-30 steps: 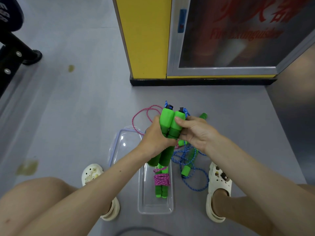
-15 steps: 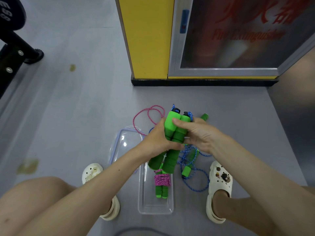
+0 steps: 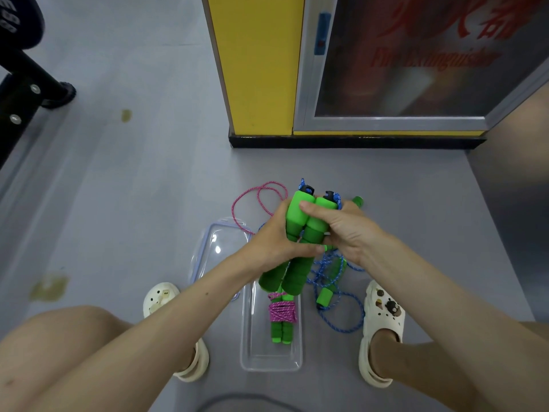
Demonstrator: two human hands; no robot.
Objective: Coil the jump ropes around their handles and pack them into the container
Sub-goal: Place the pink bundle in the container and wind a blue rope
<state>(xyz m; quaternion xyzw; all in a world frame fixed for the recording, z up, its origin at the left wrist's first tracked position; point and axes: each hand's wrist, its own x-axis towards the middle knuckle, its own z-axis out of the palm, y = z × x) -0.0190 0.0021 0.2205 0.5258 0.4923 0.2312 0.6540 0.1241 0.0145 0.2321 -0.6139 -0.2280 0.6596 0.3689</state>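
Holding two green handles (image 3: 295,224) side by side, I have both hands closed on them. My left hand (image 3: 274,237) wraps the pair at about mid-length, thumb lying across the side facing me. My right hand (image 3: 341,230) grips from the other side, thumb pressed on the upper foam and fingers curled behind, out of sight.

The long axis of the pair runs away from me. The black-capped ends, where the blue rope (image 3: 323,275) comes out, point up and away from the grip, leaning slightly right. The butt ends point back toward me and a little left.

Just below the grip, under those butt ends, lies the clear container (image 3: 246,328), its long side running toward me. Inside it is a finished bundle (image 3: 282,312): two green handles bound with a pink coil, lying along the container's length.

Right of and below the grip, the blue rope lies in a loose tangle on the floor, with a spare handle (image 3: 325,300) in it. Left of the grip sits the lid (image 3: 219,248), flat, touching the container. A pink rope (image 3: 269,183) loops on the floor beyond my left hand.
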